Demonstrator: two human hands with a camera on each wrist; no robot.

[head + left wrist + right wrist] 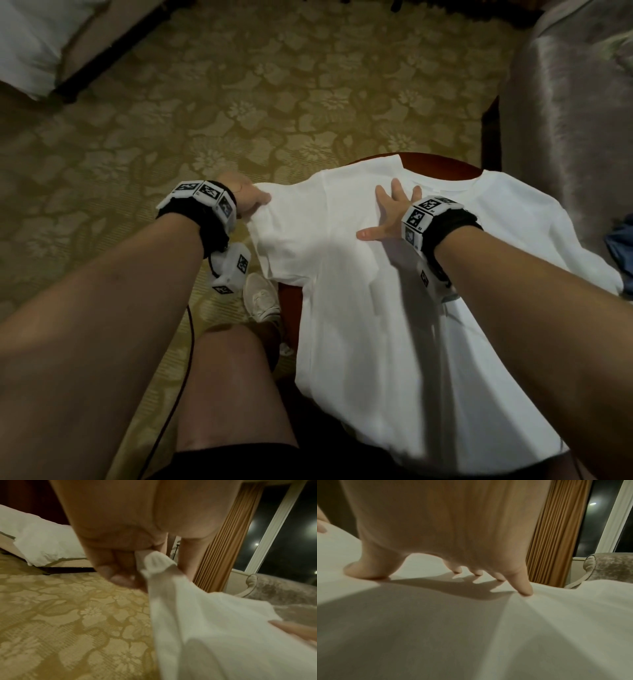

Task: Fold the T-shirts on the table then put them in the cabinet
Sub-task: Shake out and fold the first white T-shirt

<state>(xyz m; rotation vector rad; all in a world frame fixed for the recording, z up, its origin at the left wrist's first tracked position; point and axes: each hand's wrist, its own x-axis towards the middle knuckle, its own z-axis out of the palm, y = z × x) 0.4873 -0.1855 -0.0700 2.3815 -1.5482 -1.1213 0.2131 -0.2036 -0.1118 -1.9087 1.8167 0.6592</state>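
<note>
A white T-shirt lies spread over a small round dark-red table, collar at the far side, hem hanging toward me. My left hand pinches the end of the shirt's left sleeve beyond the table's left edge, holding it out over the carpet. My right hand lies flat on the shirt's chest near the left shoulder, fingers spread and pressing the cloth down. The fingertips dent the fabric into small creases.
A patterned gold carpet surrounds the table. A grey upholstered armchair stands close at the right, a bed with white linen at the far left. A blue cloth shows at the right edge. My knee and white shoe are by the table's left side.
</note>
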